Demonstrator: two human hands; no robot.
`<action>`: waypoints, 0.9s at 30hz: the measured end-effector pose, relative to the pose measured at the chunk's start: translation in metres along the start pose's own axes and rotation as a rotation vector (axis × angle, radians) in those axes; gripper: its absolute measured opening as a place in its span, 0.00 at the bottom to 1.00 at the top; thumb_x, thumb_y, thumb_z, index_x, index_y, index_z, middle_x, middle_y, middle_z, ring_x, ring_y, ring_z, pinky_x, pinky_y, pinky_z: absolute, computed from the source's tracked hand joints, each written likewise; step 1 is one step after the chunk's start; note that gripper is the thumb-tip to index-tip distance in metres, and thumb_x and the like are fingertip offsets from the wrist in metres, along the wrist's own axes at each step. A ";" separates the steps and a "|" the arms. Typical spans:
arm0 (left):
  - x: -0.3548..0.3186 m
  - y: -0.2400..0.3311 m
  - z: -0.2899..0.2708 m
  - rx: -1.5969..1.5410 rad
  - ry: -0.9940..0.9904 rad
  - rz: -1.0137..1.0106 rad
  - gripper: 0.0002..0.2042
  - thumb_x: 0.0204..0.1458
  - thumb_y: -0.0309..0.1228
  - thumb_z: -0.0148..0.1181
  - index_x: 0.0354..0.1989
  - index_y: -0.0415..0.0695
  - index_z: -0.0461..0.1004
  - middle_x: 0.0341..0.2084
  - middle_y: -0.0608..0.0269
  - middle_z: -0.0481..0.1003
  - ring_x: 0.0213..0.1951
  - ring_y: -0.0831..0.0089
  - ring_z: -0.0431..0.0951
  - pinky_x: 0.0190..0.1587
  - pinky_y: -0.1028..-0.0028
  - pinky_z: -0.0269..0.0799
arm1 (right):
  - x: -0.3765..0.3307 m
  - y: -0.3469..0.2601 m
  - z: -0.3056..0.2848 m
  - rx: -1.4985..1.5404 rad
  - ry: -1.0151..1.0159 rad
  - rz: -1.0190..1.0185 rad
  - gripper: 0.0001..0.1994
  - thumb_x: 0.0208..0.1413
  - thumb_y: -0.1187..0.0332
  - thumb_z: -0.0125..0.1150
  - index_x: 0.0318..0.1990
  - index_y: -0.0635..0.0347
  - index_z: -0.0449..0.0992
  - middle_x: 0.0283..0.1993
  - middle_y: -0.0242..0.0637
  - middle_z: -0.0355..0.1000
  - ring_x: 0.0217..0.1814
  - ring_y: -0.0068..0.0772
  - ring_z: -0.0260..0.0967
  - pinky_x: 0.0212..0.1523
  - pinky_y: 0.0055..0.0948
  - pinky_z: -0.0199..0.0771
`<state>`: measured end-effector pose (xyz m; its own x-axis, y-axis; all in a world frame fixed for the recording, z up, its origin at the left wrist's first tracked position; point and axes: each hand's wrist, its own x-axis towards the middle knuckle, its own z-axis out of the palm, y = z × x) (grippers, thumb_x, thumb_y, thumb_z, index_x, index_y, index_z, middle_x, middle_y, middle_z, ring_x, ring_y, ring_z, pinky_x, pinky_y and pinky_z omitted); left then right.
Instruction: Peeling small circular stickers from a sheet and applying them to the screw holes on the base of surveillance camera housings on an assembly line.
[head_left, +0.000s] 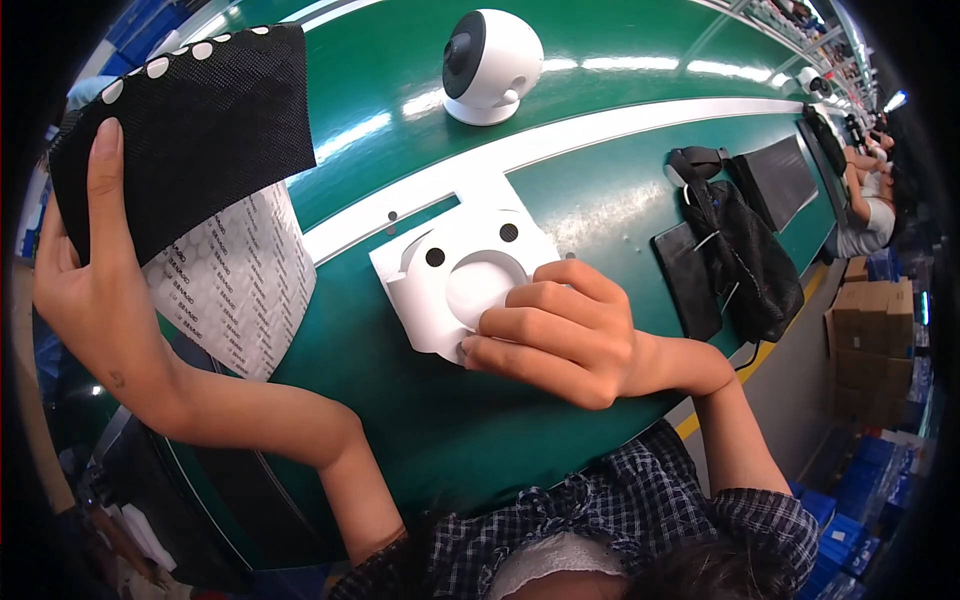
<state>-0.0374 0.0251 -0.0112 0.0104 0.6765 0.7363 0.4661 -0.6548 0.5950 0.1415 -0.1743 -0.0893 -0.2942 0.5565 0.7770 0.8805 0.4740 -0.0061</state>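
Observation:
My left hand (110, 250) grips a black, fine-textured sticker sheet (210, 130), with the thumb lying on its face. White round gaps run along the sheet's upper edge. Below it hangs a whitish printed backing sheet (240, 280). In front of me sits a white folded insert (415, 305) with a round opening, and two black round pads (435, 257) are stuck on its top. My right hand (560, 335) has its fingers curled together at the near right rim of this insert; the fingertips are partly hidden.
A white ball-shaped camera (490, 65) stands on its base across the green bench (620, 200). To the right lie a black mesh bag (745, 260), a flat black slab (688, 280) and a dark panel (777, 180). Cardboard boxes (870, 345) and another person (870, 190) are farther right.

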 end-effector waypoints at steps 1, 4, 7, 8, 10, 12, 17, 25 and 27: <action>0.000 -0.001 0.000 0.012 0.000 0.012 0.15 0.50 0.41 0.60 0.41 0.46 0.78 0.34 0.61 0.78 0.34 0.74 0.78 0.45 0.75 0.69 | 0.000 0.000 0.000 0.005 -0.006 -0.007 0.09 0.37 0.69 0.66 0.28 0.60 0.76 0.26 0.32 0.71 0.25 0.25 0.67 0.27 0.22 0.64; 0.001 -0.002 0.000 0.040 -0.064 0.009 0.15 0.50 0.42 0.60 0.40 0.46 0.78 0.31 0.62 0.79 0.30 0.77 0.77 0.42 0.77 0.69 | -0.001 0.000 0.001 -0.003 -0.021 -0.037 0.08 0.37 0.70 0.66 0.27 0.60 0.76 0.26 0.31 0.70 0.24 0.24 0.66 0.27 0.22 0.63; 0.002 -0.001 0.000 0.072 -0.056 0.056 0.15 0.50 0.42 0.60 0.40 0.46 0.78 0.29 0.64 0.79 0.27 0.80 0.76 0.39 0.78 0.68 | -0.002 -0.001 0.003 -0.004 -0.024 -0.046 0.07 0.37 0.71 0.66 0.27 0.60 0.76 0.25 0.31 0.70 0.24 0.23 0.66 0.27 0.22 0.63; 0.001 -0.001 -0.001 0.072 -0.056 0.055 0.15 0.50 0.42 0.60 0.40 0.46 0.78 0.29 0.64 0.79 0.27 0.80 0.76 0.39 0.78 0.68 | -0.002 -0.001 0.003 -0.009 -0.026 -0.052 0.07 0.37 0.71 0.66 0.27 0.60 0.76 0.25 0.31 0.70 0.24 0.23 0.66 0.27 0.22 0.63; -0.001 0.000 -0.001 -0.009 -0.022 -0.036 0.15 0.50 0.42 0.60 0.39 0.46 0.79 0.30 0.63 0.79 0.28 0.80 0.76 0.40 0.79 0.68 | -0.003 -0.001 0.003 -0.013 -0.018 -0.051 0.08 0.36 0.71 0.66 0.27 0.59 0.76 0.25 0.30 0.70 0.24 0.23 0.66 0.27 0.21 0.62; 0.000 0.000 0.001 0.036 -0.013 0.046 0.14 0.50 0.42 0.59 0.39 0.46 0.79 0.30 0.64 0.79 0.28 0.80 0.76 0.39 0.79 0.68 | -0.003 -0.001 0.003 -0.033 -0.020 -0.065 0.07 0.36 0.71 0.65 0.27 0.59 0.76 0.25 0.30 0.69 0.24 0.22 0.66 0.27 0.21 0.61; 0.000 -0.001 0.000 -0.045 -0.020 0.057 0.14 0.51 0.42 0.59 0.40 0.47 0.79 0.32 0.64 0.79 0.28 0.81 0.76 0.40 0.81 0.67 | -0.003 -0.004 0.004 -0.102 -0.028 -0.083 0.07 0.34 0.72 0.59 0.26 0.59 0.72 0.30 0.30 0.67 0.28 0.24 0.63 0.28 0.20 0.59; 0.002 -0.002 0.003 -0.081 -0.006 0.122 0.13 0.51 0.40 0.60 0.40 0.46 0.78 0.31 0.64 0.79 0.28 0.81 0.76 0.38 0.82 0.67 | 0.000 -0.003 0.004 -0.078 -0.015 -0.070 0.06 0.33 0.73 0.60 0.23 0.60 0.71 0.30 0.30 0.66 0.28 0.24 0.62 0.27 0.21 0.58; 0.002 -0.002 0.002 -0.009 0.001 0.121 0.13 0.51 0.40 0.60 0.40 0.46 0.78 0.31 0.64 0.79 0.28 0.81 0.76 0.38 0.82 0.67 | 0.000 -0.002 0.004 -0.078 -0.012 -0.084 0.06 0.33 0.73 0.60 0.23 0.61 0.71 0.30 0.31 0.67 0.28 0.25 0.62 0.27 0.21 0.58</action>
<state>-0.0365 0.0283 -0.0120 0.0653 0.5921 0.8032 0.4533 -0.7347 0.5047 0.1381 -0.1728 -0.0920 -0.3720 0.5255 0.7651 0.8786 0.4653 0.1076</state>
